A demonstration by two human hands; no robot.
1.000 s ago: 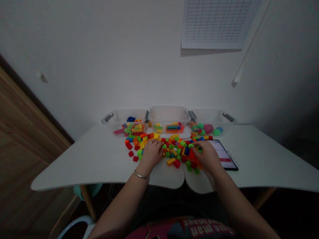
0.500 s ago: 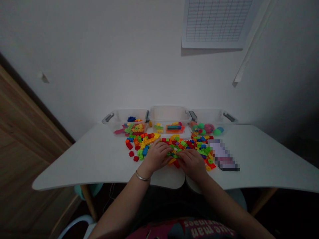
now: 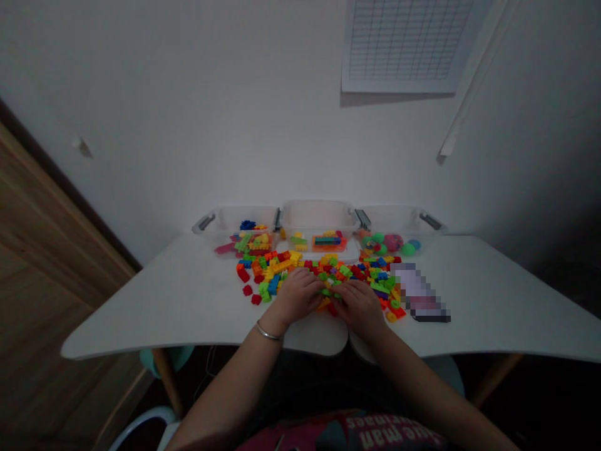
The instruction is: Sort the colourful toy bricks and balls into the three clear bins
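A heap of colourful toy bricks (image 3: pixel 282 266) is spread over the middle of the white table. At its near side my left hand (image 3: pixel 299 295), with a silver bangle at the wrist, is closed with its fingertips on a small green toy brick (image 3: pixel 330 292). From the other side my right hand (image 3: pixel 360 305) pinches at the same green brick, so the fingertips of both hands nearly meet. The fingers cover most of the brick, and its exact shape is hidden. Orange and red bricks lie just below the fingertips.
Three clear bins stand against the wall: the left bin (image 3: pixel 225 219) and middle bin (image 3: pixel 319 213) hold bricks, the right bin (image 3: pixel 397 219) holds coloured balls. A blurred flat object (image 3: pixel 420 294) lies right of the heap. The white table (image 3: pixel 154 307) has a curved front edge.
My left hand's fingers have curled in more, and the two hands have drawn slightly closer together around the green brick. The bins and the heap look the same.
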